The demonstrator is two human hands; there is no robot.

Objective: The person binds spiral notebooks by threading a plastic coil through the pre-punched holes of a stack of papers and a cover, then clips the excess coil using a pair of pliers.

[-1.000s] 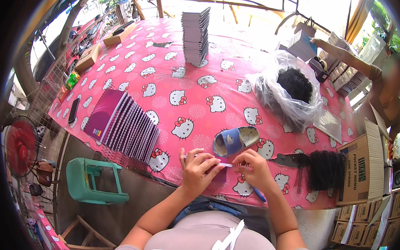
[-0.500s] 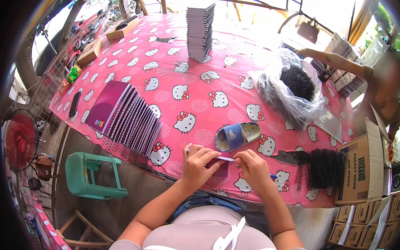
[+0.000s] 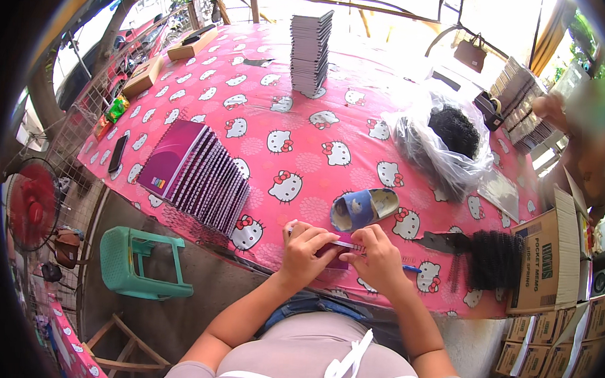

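Note:
Near the table's front edge I hold a small purple notebook [image 3: 338,263], its white page edge facing up. My left hand [image 3: 304,254] is closed round its left end, the thumb lying along it. At the other end, my right hand [image 3: 375,261] pinches the bound edge, where a thin dark wire coil seems to run; the fingers hide most of it. Just beyond my hands lies a blue slipper [image 3: 353,211]. A blue pen [image 3: 412,269] rests beside my right hand. To the left, a slanted stack of purple spiral notebooks [image 3: 205,178] leans across the table.
Right of me are a heap of black wire coils [image 3: 494,258] and an open cardboard box [image 3: 541,263]. A clear plastic bag [image 3: 413,136] holds more black coils. Grey-edged pads [image 3: 310,54] stand stacked at the back. A co-worker [image 3: 581,140] is at the right; a green stool [image 3: 127,262] stands left.
My right hand has shifted slightly left, closer to my left hand, along the notebook's edge. The co-worker's arm has drawn back from the table. The whole view has shifted slightly.

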